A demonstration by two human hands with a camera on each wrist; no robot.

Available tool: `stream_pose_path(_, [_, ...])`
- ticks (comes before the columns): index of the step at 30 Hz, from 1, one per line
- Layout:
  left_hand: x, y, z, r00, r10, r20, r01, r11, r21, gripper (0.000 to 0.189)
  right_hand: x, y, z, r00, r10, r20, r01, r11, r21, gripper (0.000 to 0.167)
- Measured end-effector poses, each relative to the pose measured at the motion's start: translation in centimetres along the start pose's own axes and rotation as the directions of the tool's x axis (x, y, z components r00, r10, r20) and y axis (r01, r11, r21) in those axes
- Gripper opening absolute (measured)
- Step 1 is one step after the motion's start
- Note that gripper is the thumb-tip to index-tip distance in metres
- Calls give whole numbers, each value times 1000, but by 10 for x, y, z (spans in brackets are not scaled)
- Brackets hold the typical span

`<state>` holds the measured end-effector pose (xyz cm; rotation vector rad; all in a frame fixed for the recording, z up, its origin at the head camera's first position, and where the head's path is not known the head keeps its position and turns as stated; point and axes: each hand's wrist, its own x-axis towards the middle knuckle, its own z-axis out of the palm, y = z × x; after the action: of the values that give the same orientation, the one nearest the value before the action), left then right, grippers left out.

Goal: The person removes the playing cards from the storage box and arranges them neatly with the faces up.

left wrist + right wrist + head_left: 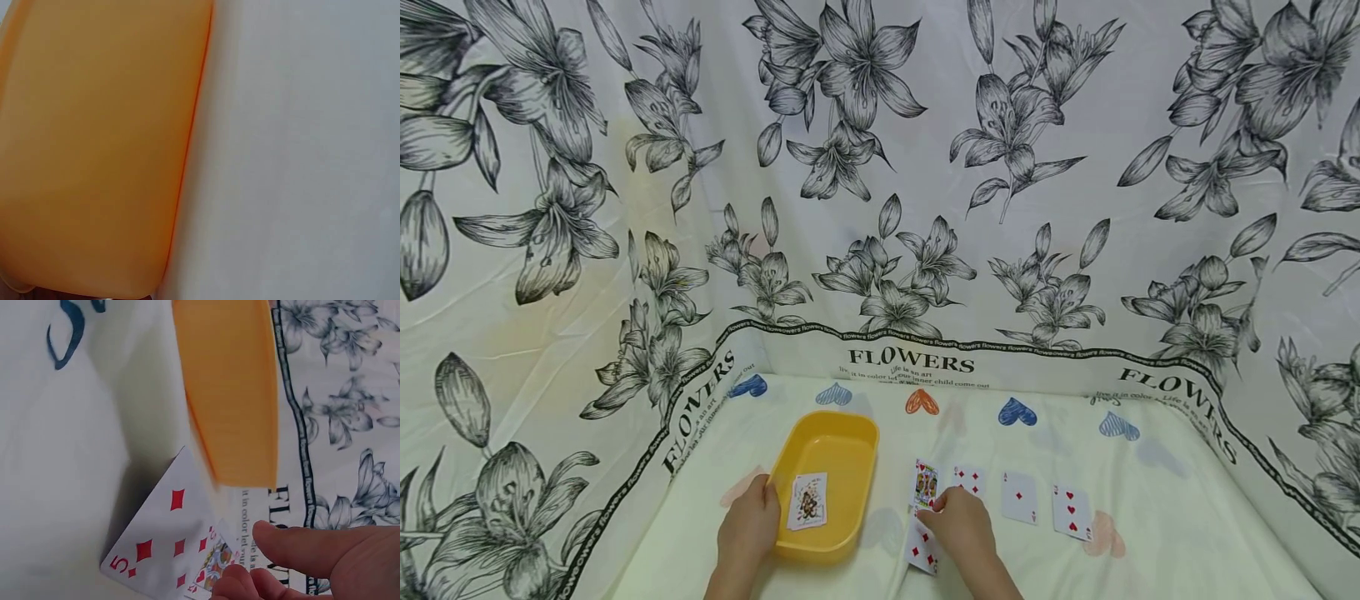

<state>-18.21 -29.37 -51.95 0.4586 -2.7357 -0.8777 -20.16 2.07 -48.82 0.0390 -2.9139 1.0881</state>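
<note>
My left hand (748, 521) grips the left wall of a yellow plastic tray (842, 546). Inside the tray lie a few playing cards, with a joker (808, 500) on top. My right hand (964, 533) is over a five of diamonds (159, 544) and a red face card (925, 482) just beyond it. In the right wrist view the thumb stands apart from the bent fingers, and no card shows between them. The five looks slightly tilted, with a shadow along one edge. Only the tray's outside (94, 150) fills the left wrist view; that hand is hidden there.
Right of my right hand, a diamonds card (970, 480) is partly covered by it. Farther right lie an ace of diamonds (1019, 497) and a hearts card (1072, 512). Pale cloth (1172, 517) printed with hearts covers the surface; flower-printed fabric (895, 208) rises around it.
</note>
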Motion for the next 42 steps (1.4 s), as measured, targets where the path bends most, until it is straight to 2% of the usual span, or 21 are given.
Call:
stream_pose_path(10, [-2, -1, -4, 1000, -21, 4, 21, 1000, -7, 42, 9, -39, 7, 994, -105, 4, 104, 991, 87, 26])
stream_pose_path(22, [-4, -1, -7, 1000, -23, -10, 23, 1000, -8, 42, 13, -81, 23, 991, -134, 18, 129, 978, 166, 24])
stream_pose_path(29, [-3, 0, -4, 1000, -9, -18, 9, 1000, -18, 41, 12, -92, 37, 982, -187, 3, 184, 966, 180, 24])
stream_pose_path(36, [-4, 5, -3, 999, -32, -15, 32, 999, -21, 40, 15, -99, 52, 982, -190, -6, 188, 968, 167, 23])
stream_pose_path(42, [-5, 8, -3, 999, -24, -23, 24, 999, -22, 37, 17, -106, 65, 979, -206, 0, 203, 965, 164, 22])
